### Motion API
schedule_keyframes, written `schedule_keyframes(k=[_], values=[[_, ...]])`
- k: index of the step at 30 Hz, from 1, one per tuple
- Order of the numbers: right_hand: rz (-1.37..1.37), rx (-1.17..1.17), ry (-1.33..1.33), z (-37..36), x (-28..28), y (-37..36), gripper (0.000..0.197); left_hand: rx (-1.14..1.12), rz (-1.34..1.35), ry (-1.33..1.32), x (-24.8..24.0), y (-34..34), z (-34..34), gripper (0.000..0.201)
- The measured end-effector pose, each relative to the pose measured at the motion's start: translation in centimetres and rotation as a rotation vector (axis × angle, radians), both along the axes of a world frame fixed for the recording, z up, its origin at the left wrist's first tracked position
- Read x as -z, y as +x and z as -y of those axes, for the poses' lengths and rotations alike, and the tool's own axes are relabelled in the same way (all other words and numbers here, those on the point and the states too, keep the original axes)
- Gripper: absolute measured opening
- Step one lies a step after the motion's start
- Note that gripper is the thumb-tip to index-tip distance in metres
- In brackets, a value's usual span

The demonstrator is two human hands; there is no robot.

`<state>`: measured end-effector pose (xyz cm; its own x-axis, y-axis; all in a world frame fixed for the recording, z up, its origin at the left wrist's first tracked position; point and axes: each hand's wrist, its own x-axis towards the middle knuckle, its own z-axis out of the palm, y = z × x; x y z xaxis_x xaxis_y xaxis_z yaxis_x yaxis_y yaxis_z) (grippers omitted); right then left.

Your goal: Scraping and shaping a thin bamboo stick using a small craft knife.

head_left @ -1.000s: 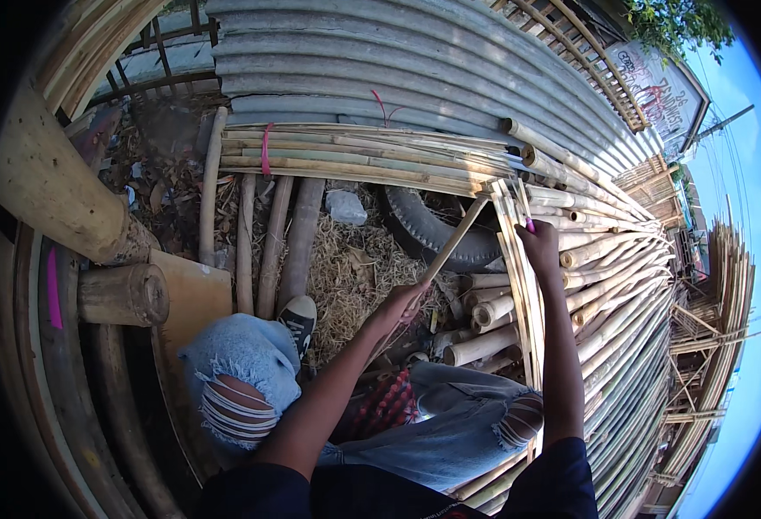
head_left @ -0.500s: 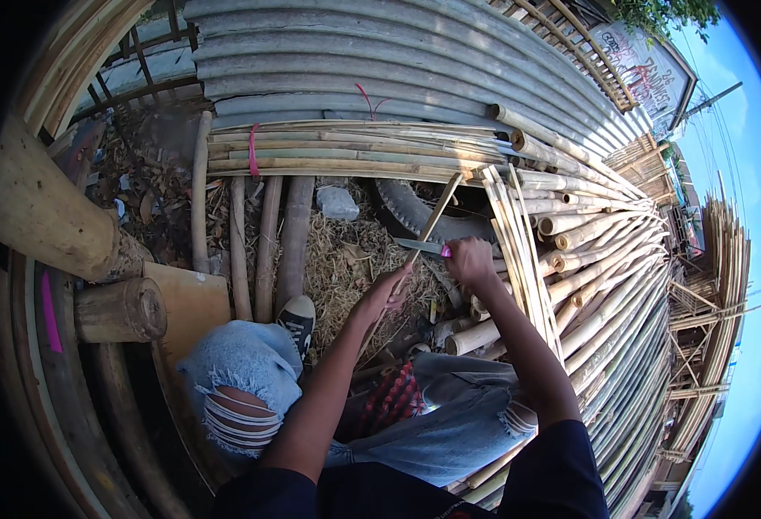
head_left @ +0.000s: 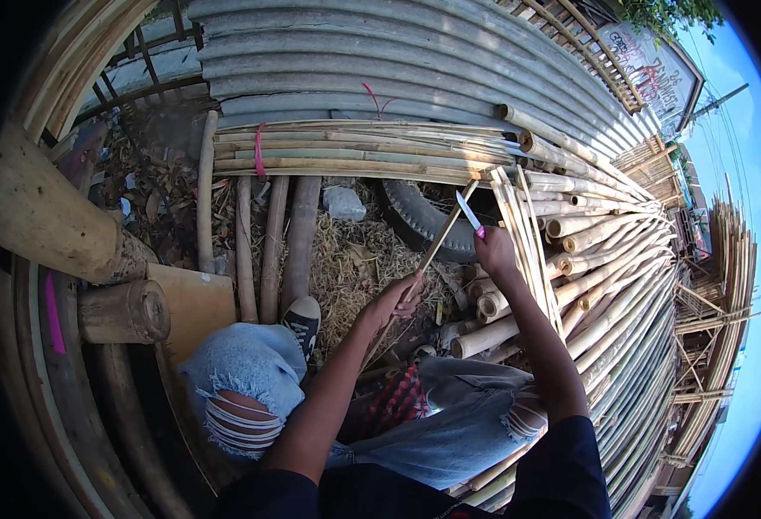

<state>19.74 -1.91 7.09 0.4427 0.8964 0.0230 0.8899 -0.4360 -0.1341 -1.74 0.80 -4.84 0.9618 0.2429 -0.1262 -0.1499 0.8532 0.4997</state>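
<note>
A narrow bamboo strip (head_left: pixel 442 232) slants up and away from my lap, gripped around its lower part by my left hand (head_left: pixel 393 301). My right hand (head_left: pixel 495 250) is closed on the handle of a knife (head_left: pixel 468 213). The pale blade points up and to the left, close beside the strip's far end; whether it touches the strip I cannot tell. Right of the knife, a cluster of split bamboo strips (head_left: pixel 523 242) leans toward me. The lower end of the held strip is partly hidden behind my left hand and arm.
Bamboo slats (head_left: pixel 354 147) tied with pink ribbon lie across poles ahead. A tyre (head_left: pixel 406 227) rests on straw-like shavings (head_left: pixel 346 268). Many bamboo poles (head_left: pixel 605 268) are stacked at right. Corrugated sheeting (head_left: pixel 354 60) stands behind. Thick bamboo (head_left: pixel 52 208) juts in at left.
My right hand has moved up and right along the strip toward its far end. The knife blade has swung from nearly level across the strip to pointing upward.
</note>
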Motion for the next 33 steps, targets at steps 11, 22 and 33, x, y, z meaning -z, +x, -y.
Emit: schedule_keyframes(k=[11, 22, 33], values=[[0.016, -0.389, -0.222, -0.3, 1.8, -4.8, 0.023, 0.029, -0.062, -0.035, 0.8, -1.2, -0.3, 0.048], [-0.129, 0.081, 0.099, -0.5, -6.1, -0.3, 0.029, 0.006, -0.005, -0.037, 0.9, -0.5, 0.3, 0.046], [0.064, -0.022, -0.119, 0.6, -2.7, -1.7, 0.026, -0.194, -0.266, 0.182, -0.3, 1.3, 2.5, 0.043]])
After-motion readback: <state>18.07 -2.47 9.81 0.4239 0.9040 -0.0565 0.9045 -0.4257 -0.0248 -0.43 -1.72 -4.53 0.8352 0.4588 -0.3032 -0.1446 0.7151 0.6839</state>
